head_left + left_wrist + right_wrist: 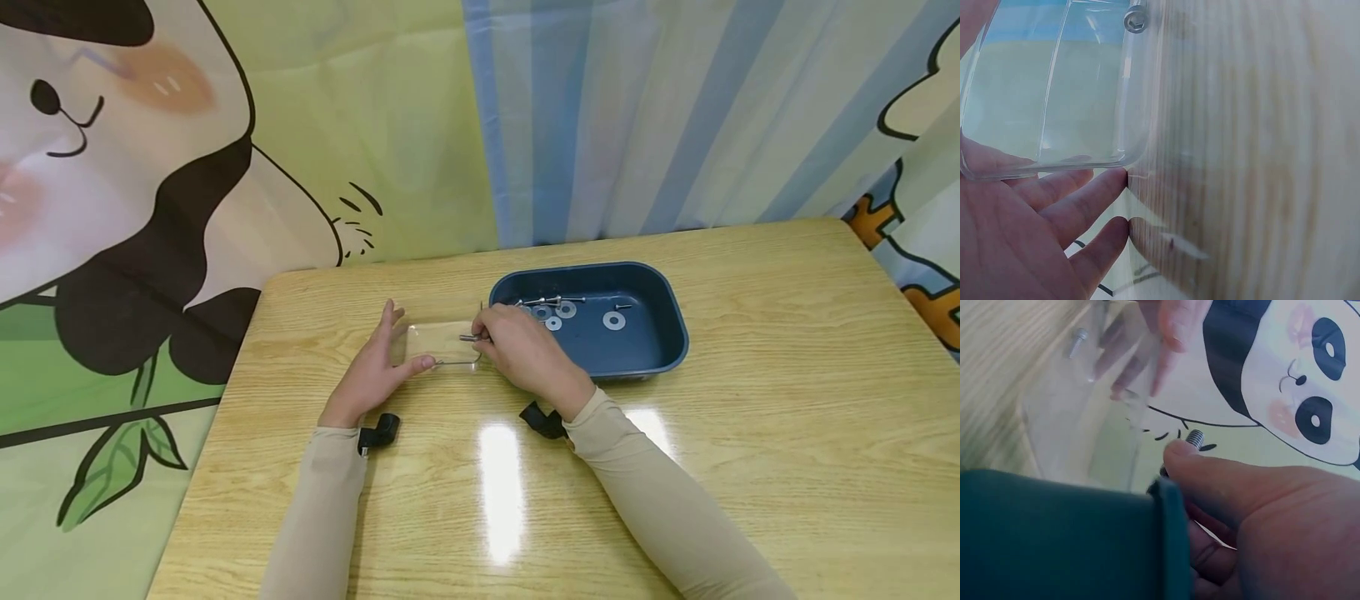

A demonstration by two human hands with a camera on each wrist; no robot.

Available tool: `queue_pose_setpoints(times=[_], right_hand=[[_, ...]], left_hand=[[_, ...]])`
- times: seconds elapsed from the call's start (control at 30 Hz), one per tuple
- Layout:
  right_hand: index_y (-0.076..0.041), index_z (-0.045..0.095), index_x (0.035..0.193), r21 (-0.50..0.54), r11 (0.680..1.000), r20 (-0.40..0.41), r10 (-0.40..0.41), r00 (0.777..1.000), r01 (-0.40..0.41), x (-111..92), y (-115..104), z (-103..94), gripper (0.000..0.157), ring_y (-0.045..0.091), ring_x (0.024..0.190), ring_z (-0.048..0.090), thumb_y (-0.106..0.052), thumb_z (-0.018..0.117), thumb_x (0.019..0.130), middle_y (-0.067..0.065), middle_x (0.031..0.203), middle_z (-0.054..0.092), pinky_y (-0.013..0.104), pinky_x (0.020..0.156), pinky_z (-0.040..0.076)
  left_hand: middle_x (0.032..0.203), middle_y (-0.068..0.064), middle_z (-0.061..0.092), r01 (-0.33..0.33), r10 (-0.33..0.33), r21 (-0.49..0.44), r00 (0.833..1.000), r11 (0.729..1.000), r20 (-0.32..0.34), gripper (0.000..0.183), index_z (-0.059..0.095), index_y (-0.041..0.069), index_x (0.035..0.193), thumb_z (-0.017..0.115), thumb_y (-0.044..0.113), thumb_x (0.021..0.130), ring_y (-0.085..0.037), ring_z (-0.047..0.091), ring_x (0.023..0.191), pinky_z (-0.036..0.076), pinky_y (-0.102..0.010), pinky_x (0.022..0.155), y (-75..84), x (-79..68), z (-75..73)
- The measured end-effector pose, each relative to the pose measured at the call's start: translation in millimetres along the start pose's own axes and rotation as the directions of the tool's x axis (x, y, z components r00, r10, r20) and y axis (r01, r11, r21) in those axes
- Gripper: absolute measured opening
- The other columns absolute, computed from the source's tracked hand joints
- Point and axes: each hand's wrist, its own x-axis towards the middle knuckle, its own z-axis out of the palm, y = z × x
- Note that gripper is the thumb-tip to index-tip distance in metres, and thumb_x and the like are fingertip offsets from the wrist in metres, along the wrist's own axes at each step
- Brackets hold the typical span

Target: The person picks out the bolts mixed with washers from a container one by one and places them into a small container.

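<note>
A clear plastic box (441, 340) stands on the table to the left of a blue tray. My left hand (372, 367) rests at the box's left end with straight, spread fingers, its thumb along the near wall. In the left wrist view, the fingers (1085, 206) lie against the box's end. Between thumb and fingertips my right hand (528, 350) pinches a threaded bolt (1195, 438) over the box's right side. Another bolt (1077, 344) lies inside the box; the left wrist view shows its socket head (1135, 20).
The blue tray (680, 333) touches the area right beside my right hand. Several bolts (551, 300) and flat washers (613, 321) lie in it. Behind the wooden table (787, 375) hangs a printed curtain (390, 125).
</note>
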Motion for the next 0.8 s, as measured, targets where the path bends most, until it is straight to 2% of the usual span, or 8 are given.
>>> queue_pose_setpoints(times=[0.2, 0.5, 0.8], right_hand=[[-0.011, 0.071, 0.108, -0.004, 0.999, 0.008, 0.047, 0.999, -0.047, 3, -3, 8.2, 0.013, 0.019, 0.096, 0.058, -0.019, 0.068, 0.098, 0.002, 0.103, 0.065, 0.035, 0.08, 0.051], [-0.012, 0.071, 0.105, -0.076, 0.997, -0.047, 0.005, 0.999, -0.009, 4, -4, 17.1, 0.013, 0.018, 0.093, 0.056, -0.021, 0.071, 0.096, 0.001, 0.103, 0.067, 0.031, 0.076, 0.05], [-0.013, 0.072, 0.104, -0.085, 0.996, -0.059, -0.004, 0.998, -0.001, 4, -4, 19.6, 0.013, 0.017, 0.089, 0.054, -0.022, 0.073, 0.095, 0.001, 0.103, 0.067, 0.03, 0.073, 0.049]], left_hand=[[0.165, -0.006, 0.023, 0.007, -0.007, 0.014, 1.0, 1.0, 0.002, 0.115, -0.017, 0.029, 0.159, 0.073, 0.049, 0.09, -0.036, 0.023, 0.149, 0.019, -0.063, 0.116, 0.3, 1.1, -1.2], [0.165, -0.005, 0.022, -0.001, 0.001, 0.008, 1.0, 1.0, 0.004, 0.115, -0.017, 0.029, 0.159, 0.073, 0.049, 0.091, -0.035, 0.024, 0.149, 0.02, -0.061, 0.117, 1.1, 1.6, -2.2], [0.166, -0.005, 0.02, 0.001, -0.001, -0.003, 1.0, 1.0, 0.002, 0.115, -0.017, 0.029, 0.159, 0.072, 0.052, 0.09, -0.035, 0.025, 0.149, 0.02, -0.061, 0.117, -0.1, 0.6, -1.0]])
